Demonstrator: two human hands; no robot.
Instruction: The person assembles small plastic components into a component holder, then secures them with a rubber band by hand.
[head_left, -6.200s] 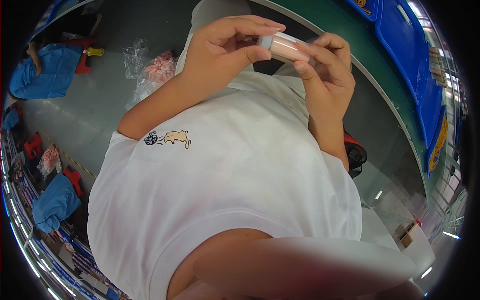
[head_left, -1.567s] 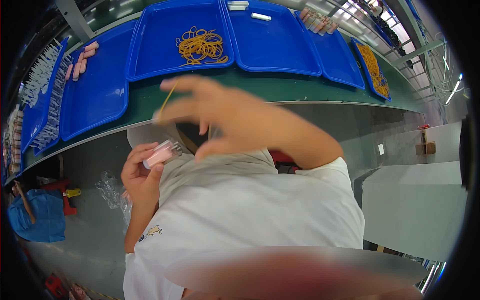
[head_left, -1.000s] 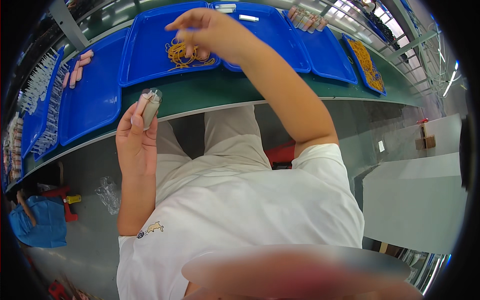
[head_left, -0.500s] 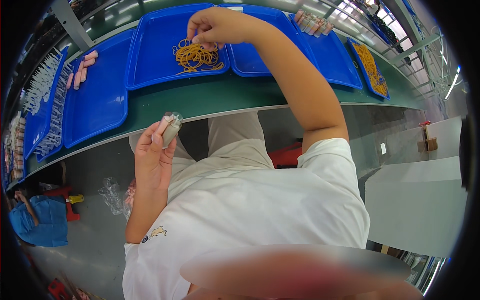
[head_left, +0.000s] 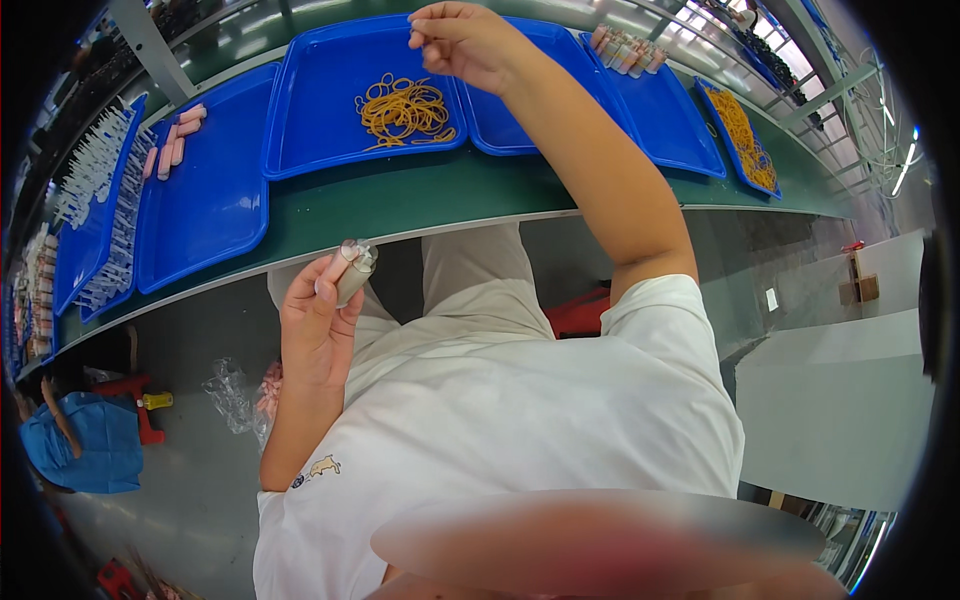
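Observation:
Just in front of the bench edge, my left hand is closed around a small bundle of tubes, one pink and one greyish, with clear ends pointing up. My right hand is raised over the far rim of the middle blue tray, its fingers curled and the fingertips close together. Whatever they pinch, if anything, is too small to make out. Below that hand a loose heap of yellow-brown rubber bands lies in the tray.
Left of it, another blue tray holds several pink tubes; farther left stand racks of clear-white pieces. To the right are bundled tubes and a small tray of rubber bands. All sit on a green bench.
My right hand has lifted off the rubber bands and moved up and slightly right. My left hand keeps hold of the tubes, which appear slightly lower and to the right.

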